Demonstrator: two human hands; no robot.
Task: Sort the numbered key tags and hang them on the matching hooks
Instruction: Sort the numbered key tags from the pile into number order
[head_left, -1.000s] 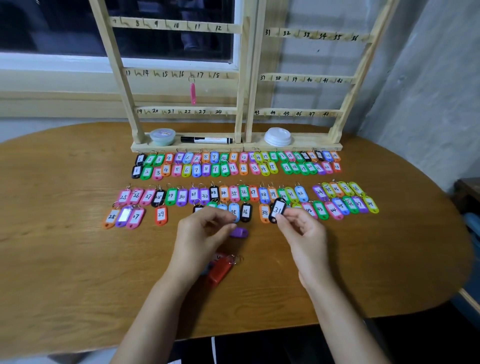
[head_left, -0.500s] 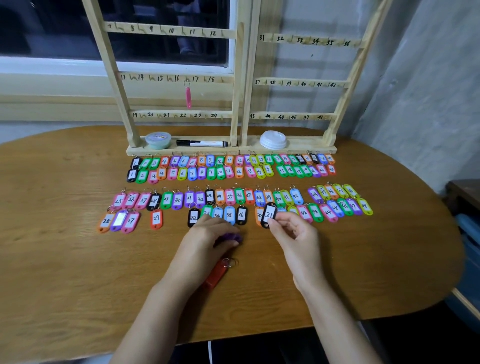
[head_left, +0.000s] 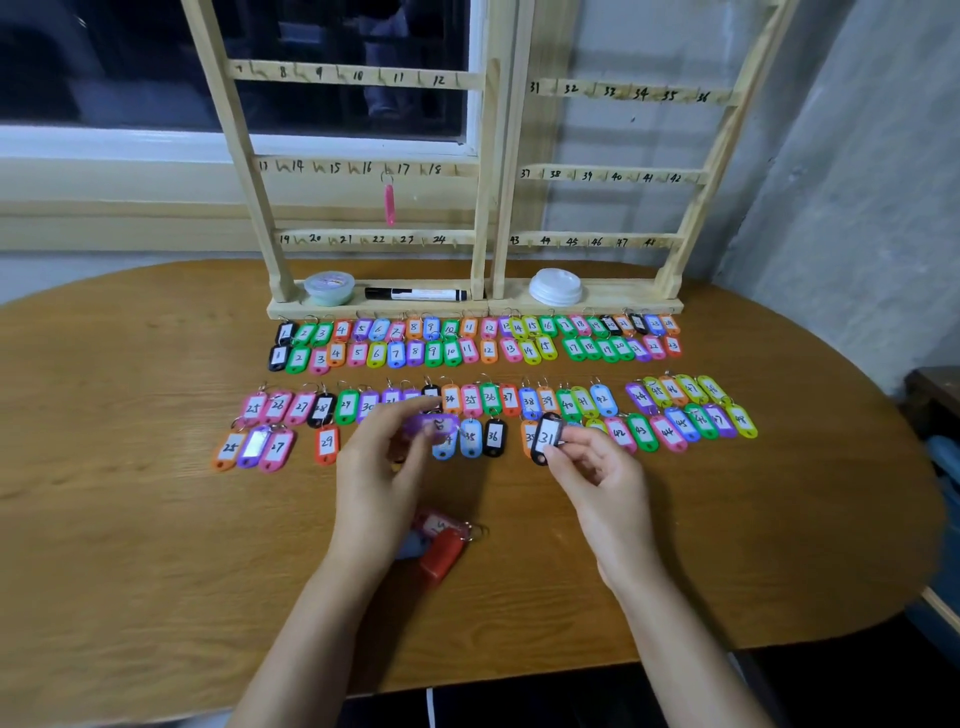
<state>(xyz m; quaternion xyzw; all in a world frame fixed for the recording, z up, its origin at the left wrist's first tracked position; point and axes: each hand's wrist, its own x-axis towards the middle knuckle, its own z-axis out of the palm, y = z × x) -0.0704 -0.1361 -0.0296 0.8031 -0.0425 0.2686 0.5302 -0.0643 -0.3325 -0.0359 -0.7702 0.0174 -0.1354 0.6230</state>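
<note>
Several coloured numbered key tags (head_left: 470, 351) lie in rows on the wooden table (head_left: 156, 545). My left hand (head_left: 382, 462) pinches a purple tag (head_left: 432, 426), lifted and blurred above the lower rows. A black tag marked 31 (head_left: 546, 436) is pinched in my right hand (head_left: 597, 473) just above the table. A red tag (head_left: 441, 553) and other loose tags lie near my left wrist. Behind stand two wooden hook racks (head_left: 488, 171) with handwritten numbers. One pink tag (head_left: 389, 203) hangs at hook 17.
On the rack's base sit a small round tub (head_left: 329, 287), a black marker (head_left: 415, 294) and a white lid (head_left: 555, 286). A window is behind the left rack, a grey wall at the right. The table's edge curves close to me.
My left hand went down onto the purple tag on the table, gripped it and has raised it toward the tag rows. My right hand keeps holding the black 31 tag in about the same place.
</note>
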